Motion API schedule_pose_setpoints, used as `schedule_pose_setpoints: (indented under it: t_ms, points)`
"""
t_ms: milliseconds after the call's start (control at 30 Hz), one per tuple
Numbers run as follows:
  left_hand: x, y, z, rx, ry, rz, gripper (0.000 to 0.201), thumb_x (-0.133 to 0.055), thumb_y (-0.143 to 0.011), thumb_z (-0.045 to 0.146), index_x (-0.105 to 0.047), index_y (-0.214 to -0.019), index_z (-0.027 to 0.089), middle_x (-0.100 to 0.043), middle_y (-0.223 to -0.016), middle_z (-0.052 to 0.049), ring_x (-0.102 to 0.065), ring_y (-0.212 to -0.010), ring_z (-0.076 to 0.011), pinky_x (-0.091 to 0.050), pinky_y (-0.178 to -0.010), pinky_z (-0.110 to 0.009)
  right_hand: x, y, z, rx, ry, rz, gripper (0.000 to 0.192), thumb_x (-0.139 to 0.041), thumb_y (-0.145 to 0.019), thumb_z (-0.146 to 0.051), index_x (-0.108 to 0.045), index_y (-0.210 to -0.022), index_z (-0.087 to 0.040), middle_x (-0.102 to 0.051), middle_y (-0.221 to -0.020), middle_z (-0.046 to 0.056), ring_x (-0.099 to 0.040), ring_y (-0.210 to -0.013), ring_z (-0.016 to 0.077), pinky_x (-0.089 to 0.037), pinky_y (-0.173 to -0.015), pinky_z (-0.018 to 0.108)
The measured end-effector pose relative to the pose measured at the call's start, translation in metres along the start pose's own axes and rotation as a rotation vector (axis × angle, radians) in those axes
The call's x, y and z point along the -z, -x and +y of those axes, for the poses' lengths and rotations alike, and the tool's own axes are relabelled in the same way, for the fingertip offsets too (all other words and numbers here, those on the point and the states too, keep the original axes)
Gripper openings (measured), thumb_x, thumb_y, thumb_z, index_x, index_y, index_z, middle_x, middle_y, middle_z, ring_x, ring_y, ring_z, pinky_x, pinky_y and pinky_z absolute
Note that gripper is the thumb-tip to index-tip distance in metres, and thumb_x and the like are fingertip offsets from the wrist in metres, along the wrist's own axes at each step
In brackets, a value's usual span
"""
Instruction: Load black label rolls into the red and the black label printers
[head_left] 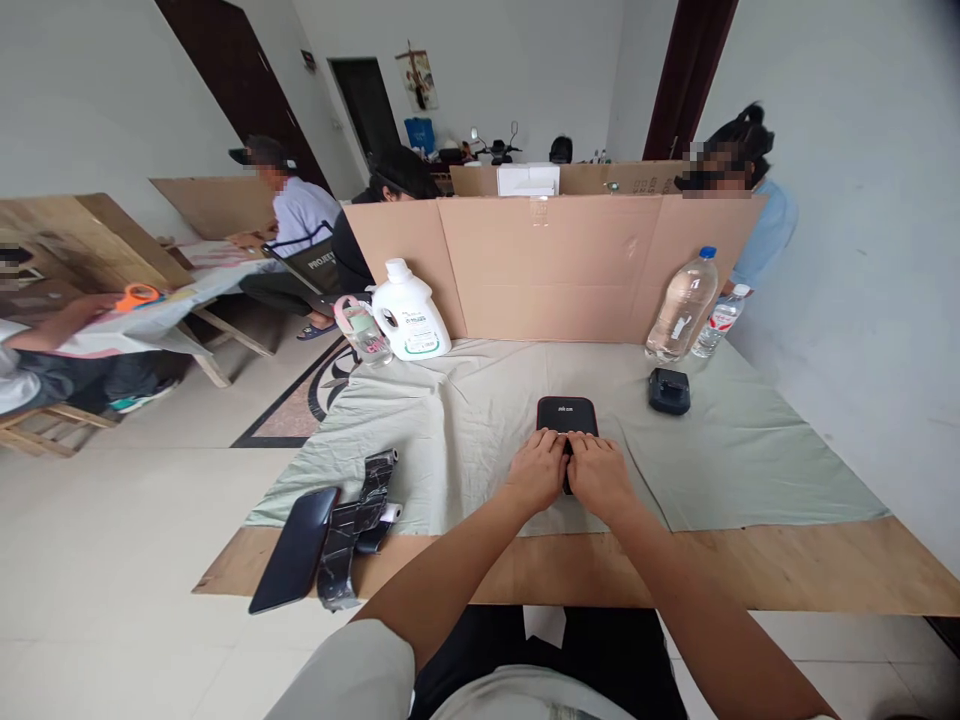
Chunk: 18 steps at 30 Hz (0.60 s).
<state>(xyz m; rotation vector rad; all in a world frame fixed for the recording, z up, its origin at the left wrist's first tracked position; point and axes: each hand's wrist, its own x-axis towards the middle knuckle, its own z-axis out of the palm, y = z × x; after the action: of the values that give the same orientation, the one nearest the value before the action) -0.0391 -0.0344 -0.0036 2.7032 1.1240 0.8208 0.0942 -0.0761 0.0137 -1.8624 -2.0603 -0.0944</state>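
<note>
Head view: one black case (567, 412), red-edged, pale lettering near its far end, lying just right of the frame's centre on a pale green cloth (487, 440). Left hand (540, 468), palm down, fingers together and slightly bent, tips on the case's top; right hand (600, 470), same pose, just beside it. Whether either grips the case cannot be told, the thumbs and undersides being hidden. Right of centre: one small black block-shaped item (669, 391). Above it: one large clear bottle (681, 308), blue cap, tilted in view; beside it, one smaller bottle (720, 322), white cap, red-marked label. Left of centre: one white jug (412, 320), next to a clear cup (369, 340) with pink handle. Lower left: one dark flat slab (294, 550), glossy; adjoining, black marbled strips (341, 545). Upper centre: one cardboard screen (547, 270), standing.
</note>
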Motion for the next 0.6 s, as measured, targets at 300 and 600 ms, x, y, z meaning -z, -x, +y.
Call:
schedule_pose_setpoints:
  t_ms: [300,600]
  points:
    - [-0.023,0.012,-0.024,0.648,0.846,0.221,0.059,-0.05,-0.088,0.047,-0.038,-0.139,0.019,-0.033,-0.149,-0.013,-0.028,-0.139,-0.0275,-0.023,-0.114,-0.047,-0.037,0.014,0.031,-0.406,-0.643,0.216,0.069,-0.045,-0.082,-0.058,-0.046,-0.132,-0.01,-0.051,-0.133,0.019,-0.045,-0.125,0.0319,-0.035,-0.104,0.052]
    - [-0.006,-0.011,-0.074,0.648,1.447,0.27,0.061,-0.057,-0.083,0.054,-0.048,-0.133,0.022,-0.06,-0.128,-0.009,-0.053,-0.12,-0.0263,-0.04,-0.104,-0.042,-0.038,-0.043,-0.018,-0.405,-1.064,0.001,0.065,-0.048,-0.083,-0.06,-0.043,-0.134,-0.021,-0.06,-0.125,0.011,-0.059,-0.111,0.0259,-0.047,-0.094,0.042]
